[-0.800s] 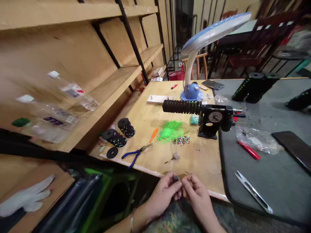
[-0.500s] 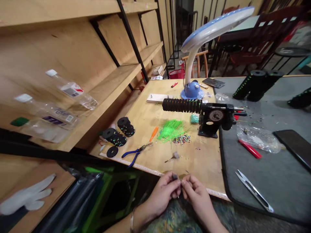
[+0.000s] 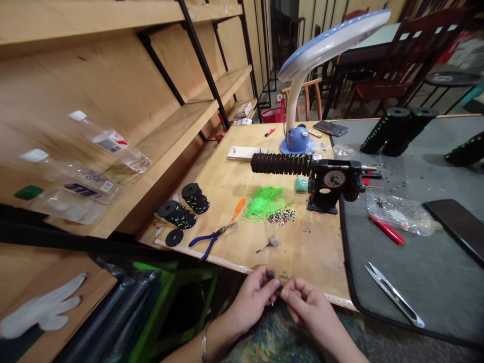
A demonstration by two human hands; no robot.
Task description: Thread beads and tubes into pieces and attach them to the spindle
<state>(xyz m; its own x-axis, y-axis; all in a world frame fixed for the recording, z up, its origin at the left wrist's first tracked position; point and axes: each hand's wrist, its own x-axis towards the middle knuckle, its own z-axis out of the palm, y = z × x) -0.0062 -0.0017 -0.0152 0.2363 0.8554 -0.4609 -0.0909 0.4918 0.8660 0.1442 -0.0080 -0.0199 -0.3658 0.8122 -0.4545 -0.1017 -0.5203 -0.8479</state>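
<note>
Both hands meet at the front edge of the wooden table. My left hand is closed in a pinch; a small dark grey lump shows at its fingertips, its kind unclear. My right hand is also pinched closed, its fingertips close to the left ones; whatever lies between them is too small to make out. Just beyond the hands is a small grey tuft with a thin stem. Farther back lie a pile of bright green strands and a heap of multicoloured beads.
Blue-handled pliers, an orange-handled tool and black foam spools lie to the left. A black winding device stands behind, near a blue desk lamp. On the grey mat rest snips and a red tube.
My right hand has shifted slightly right and down, leaving a little more space between the fingertips. The left hand stays nearly in place. The view has shifted slightly.
</note>
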